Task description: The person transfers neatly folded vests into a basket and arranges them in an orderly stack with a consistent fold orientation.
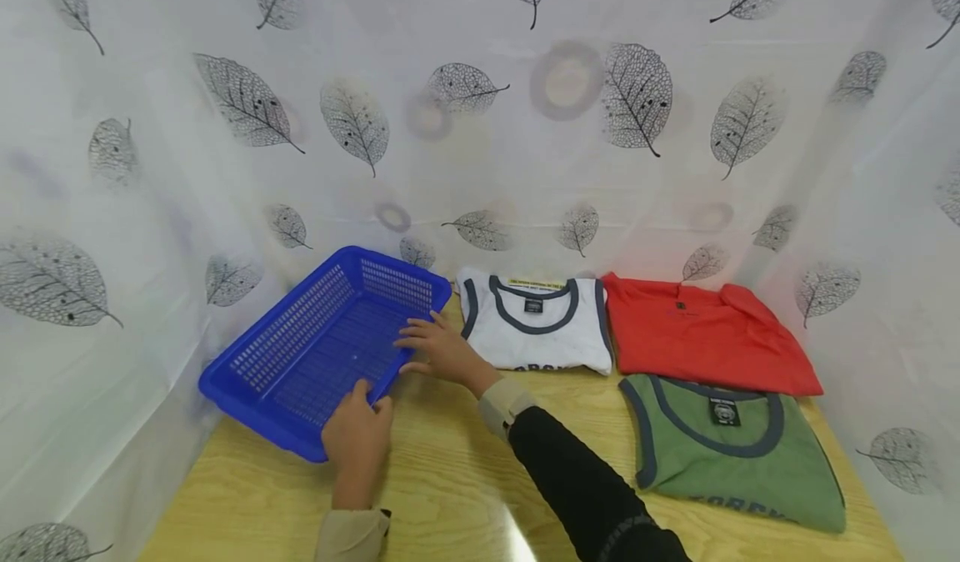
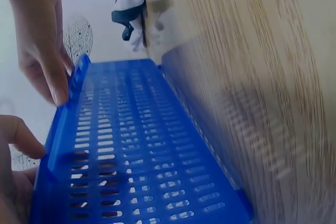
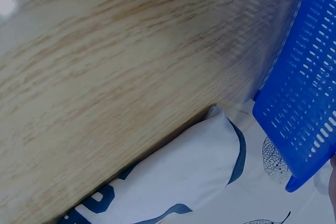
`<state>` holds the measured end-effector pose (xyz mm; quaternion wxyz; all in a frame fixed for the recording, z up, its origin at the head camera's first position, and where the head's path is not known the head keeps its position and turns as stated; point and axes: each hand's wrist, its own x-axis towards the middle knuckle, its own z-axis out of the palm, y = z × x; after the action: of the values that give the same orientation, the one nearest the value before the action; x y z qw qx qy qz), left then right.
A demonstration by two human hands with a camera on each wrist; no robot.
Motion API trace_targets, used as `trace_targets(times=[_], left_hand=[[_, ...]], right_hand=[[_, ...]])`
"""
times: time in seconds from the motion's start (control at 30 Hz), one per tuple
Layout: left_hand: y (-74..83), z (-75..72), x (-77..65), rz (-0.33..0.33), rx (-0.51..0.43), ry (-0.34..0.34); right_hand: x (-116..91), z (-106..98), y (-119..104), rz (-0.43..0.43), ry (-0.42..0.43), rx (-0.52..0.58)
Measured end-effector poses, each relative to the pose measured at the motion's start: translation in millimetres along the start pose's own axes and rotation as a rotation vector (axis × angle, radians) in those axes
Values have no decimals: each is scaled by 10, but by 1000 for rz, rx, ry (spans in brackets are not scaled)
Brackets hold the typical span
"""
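A blue plastic basket (image 1: 352, 328) with slotted walls stands at the left of the table, turned at an angle. My left hand (image 1: 358, 437) grips its near rim close to the front corner. In the left wrist view the left thumb (image 2: 23, 137) lies against the outside of the rim. Farther along the same side, my right hand (image 1: 442, 352) holds the rim, fingers over the inside and thumb outside. Just beyond the right hand lies a folded white tank top (image 1: 536, 337) with dark trim. Only a sliver of the right hand shows in the right wrist view.
A folded red shirt (image 1: 705, 337) lies right of the white top. In front of it is a folded green tank top (image 1: 738, 462) with dark trim. The wooden table (image 1: 465, 470) is bordered by a white leaf-print curtain (image 1: 480, 153) at the back and sides.
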<state>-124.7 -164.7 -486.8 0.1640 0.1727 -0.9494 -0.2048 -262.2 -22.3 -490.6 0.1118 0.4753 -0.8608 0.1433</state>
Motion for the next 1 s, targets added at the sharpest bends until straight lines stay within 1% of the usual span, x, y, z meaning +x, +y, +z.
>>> trace_targets(times=[0.1,0.17,0.23,0.37,0.47,0.57,0.63,0.7,0.83,0.9,0.93,1.0], left_hand=[[-47,-22,-2,18,11,-35],[-101,-44,-7,43,25,-55],[-173,-69,-10,83,40,-64],[-333,-116,8,192,62,-70],[-437,-148,36,255,62,-50],[-484,-170,64,294,57,5],[-470,-161,77,310,52,50],[-419,-129,77,309,42,75],[-268,-34,51,276,30,59],[-215,20,35,274,46,69],[-201,43,30,279,53,84],[-202,87,27,291,72,136]], right_hand=[[-23,-5,26,11,-3,5],[-44,-6,55,16,3,2],[-70,-4,87,25,21,4],[-136,21,124,50,80,-25],[-182,57,104,54,140,-62],[-215,103,43,44,197,-118],[-234,130,-12,44,233,-143],[-251,148,-75,47,268,-177],[-283,182,-201,57,327,-241],[-299,198,-258,61,352,-264],[-308,205,-282,65,358,-271],[-324,205,-329,67,362,-272]])
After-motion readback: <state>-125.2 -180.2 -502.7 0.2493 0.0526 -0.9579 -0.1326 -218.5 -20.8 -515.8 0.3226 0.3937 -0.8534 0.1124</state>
